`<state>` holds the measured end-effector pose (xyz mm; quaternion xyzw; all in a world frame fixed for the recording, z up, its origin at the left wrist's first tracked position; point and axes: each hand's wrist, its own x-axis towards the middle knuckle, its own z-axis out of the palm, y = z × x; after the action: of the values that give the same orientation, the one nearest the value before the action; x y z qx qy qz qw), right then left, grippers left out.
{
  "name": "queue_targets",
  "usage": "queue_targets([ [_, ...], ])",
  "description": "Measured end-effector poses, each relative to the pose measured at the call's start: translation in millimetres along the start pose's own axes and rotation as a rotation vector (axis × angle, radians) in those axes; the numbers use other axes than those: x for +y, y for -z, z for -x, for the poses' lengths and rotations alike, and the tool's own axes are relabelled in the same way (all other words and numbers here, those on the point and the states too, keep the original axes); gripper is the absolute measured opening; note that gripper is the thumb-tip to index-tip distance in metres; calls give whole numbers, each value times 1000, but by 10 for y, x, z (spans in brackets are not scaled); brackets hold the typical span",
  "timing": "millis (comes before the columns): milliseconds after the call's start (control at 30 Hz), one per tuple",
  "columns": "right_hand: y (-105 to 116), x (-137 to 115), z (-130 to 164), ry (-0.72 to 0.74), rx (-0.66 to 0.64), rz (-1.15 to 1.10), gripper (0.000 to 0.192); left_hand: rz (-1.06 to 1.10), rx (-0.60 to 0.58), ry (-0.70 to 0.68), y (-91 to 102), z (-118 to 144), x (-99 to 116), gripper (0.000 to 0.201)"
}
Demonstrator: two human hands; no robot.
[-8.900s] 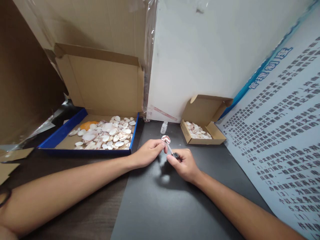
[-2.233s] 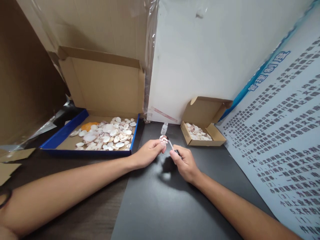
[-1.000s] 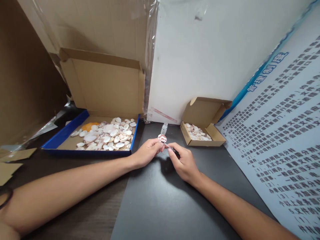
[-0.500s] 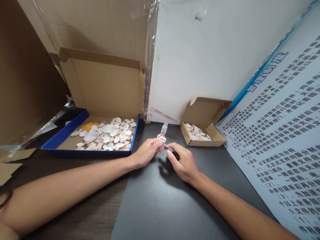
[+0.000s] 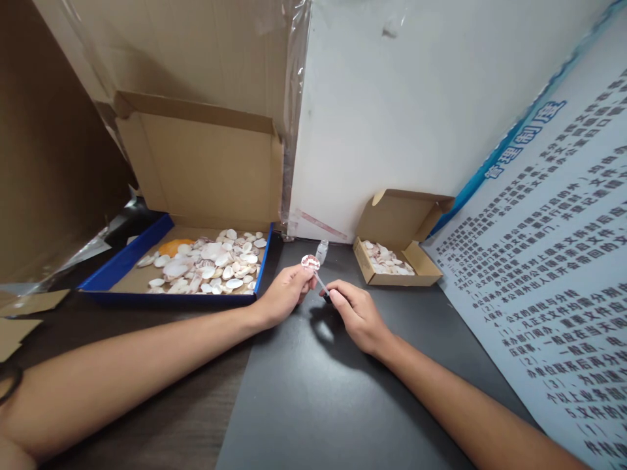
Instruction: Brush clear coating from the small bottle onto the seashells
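Note:
A small seashell (image 5: 310, 262), white with reddish-brown bands, is pinched by its near edge between the fingers of my left hand (image 5: 287, 294). My right hand (image 5: 356, 313) is closed on the black end of a thin pale applicator (image 5: 321, 283). The applicator slants up and left, its tip at the shell's lower edge; whether it touches the shell I cannot tell. Just behind the shell, a small clear bottle (image 5: 322, 251) stands upright on the dark tabletop (image 5: 304, 391).
To the left, a blue-edged cardboard box (image 5: 196, 166) lies open with many shells (image 5: 215, 264). A smaller open box (image 5: 401, 279) at the right also holds shells. A white panel (image 5: 382, 117) rises behind, and a printed board (image 5: 548, 261) leans along the right side.
My left hand has moved slightly up and left with the shell. My right hand's fingers have closed in, and the applicator with its black end shows more clearly.

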<state>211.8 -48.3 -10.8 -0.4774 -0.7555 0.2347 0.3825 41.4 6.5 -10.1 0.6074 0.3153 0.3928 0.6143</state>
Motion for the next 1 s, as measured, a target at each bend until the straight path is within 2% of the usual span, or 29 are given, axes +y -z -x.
queue_targets([
  [267, -27, 45, 6, -145, 97, -173, 21, -37, -44, -24, 7, -10, -68, 38],
  [567, -36, 82, 15, -122, 225, -148, 24, -132, -51, 5, 7, -15, -58, 36],
  [733, -23, 63, 40, -24, 127, -164, 20, -79, -60, 43, -6, -5, -16, 24],
  [800, -19, 51, 37, -32, 107, -162, 22, -58, -60, 60, -8, 0, -8, 22],
  [1000, -25, 57, 27, -57, 209, -129, 23, -88, -75, 30, 3, 2, -24, 32],
])
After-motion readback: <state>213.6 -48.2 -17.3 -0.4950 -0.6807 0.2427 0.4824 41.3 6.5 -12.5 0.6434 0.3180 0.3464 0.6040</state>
